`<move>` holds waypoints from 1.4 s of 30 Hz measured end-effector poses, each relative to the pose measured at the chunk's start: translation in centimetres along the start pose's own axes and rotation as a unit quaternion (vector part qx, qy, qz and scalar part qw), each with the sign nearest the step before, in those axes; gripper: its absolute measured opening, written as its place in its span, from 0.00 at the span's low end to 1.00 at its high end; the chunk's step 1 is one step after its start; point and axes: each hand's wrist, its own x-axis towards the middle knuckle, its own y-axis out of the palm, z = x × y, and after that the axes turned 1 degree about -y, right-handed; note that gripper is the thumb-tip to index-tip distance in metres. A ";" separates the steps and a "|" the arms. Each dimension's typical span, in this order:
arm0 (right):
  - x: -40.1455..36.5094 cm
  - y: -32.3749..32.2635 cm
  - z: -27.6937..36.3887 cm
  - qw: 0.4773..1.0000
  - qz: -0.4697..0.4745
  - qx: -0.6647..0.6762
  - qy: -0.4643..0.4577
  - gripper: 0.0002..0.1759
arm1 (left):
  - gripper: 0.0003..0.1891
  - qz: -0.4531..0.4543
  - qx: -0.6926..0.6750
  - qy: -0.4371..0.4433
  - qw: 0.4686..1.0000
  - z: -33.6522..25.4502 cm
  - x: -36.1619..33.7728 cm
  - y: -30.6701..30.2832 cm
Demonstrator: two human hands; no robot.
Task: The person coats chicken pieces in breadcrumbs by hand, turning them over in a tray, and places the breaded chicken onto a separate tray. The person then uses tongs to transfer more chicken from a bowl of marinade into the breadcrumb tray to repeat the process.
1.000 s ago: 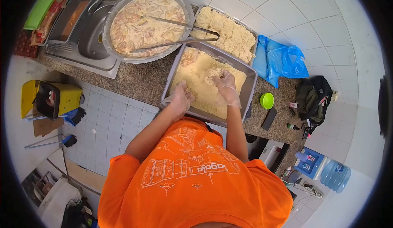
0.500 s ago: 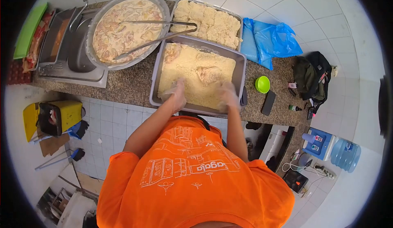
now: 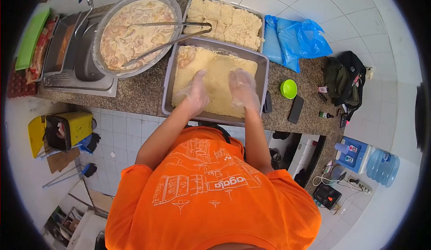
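Observation:
A grey tub (image 3: 165, 88) of pale breading crumbs (image 3: 215, 98) stands on the counter in front of me. Both my hands wear clear plastic gloves and are inside it. My left hand (image 3: 196, 93) is low over the left part of the crumbs, thumb raised and fingers loosely apart. Over the right part, my right hand (image 3: 244, 88) faces inward, its fingers extended. Between and beyond them, a mound of crumbs (image 3: 221, 65) looks blurred; no bare meat shows there. One raw chicken piece (image 3: 186, 56) lies partly coated in the tub's far left corner.
Behind the tub sits a tray of breaded pieces (image 3: 224, 19). To the left, metal tongs (image 3: 155, 49) lie across a large basin (image 3: 95, 48) of chicken in milky batter, near the sink (image 3: 85, 70). Blue plastic bags (image 3: 296, 43), a green bowl (image 3: 288, 89) and a phone (image 3: 295, 109) are on the right.
Both hands have moved inward, the right one more, and slightly up the tub. The chicken piece that showed in the middle is now hidden under crumbs.

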 end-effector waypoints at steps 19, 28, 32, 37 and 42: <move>2.4 2.6 -2.0 0.729 0.315 0.455 0.403 0.42 | 0.41 -0.112 -0.046 0.002 0.993 2.0 0.7 -8.6; 2.4 -5.9 -2.2 0.913 0.170 0.340 0.150 0.35 | 0.37 -0.180 0.090 0.078 0.976 3.4 3.3 -9.4; 0.5 -5.0 -0.1 0.819 0.249 0.384 0.347 0.23 | 0.35 -0.164 0.151 0.084 0.971 3.7 4.6 -9.1; -2.5 -1.3 3.8 0.771 0.233 0.408 0.430 0.22 | 0.35 -0.102 0.164 -0.057 0.980 8.2 9.6 -8.0; -5.8 3.6 1.0 0.710 0.228 0.515 0.423 0.20 | 0.31 -0.055 0.085 -0.104 0.989 9.7 12.1 -7.3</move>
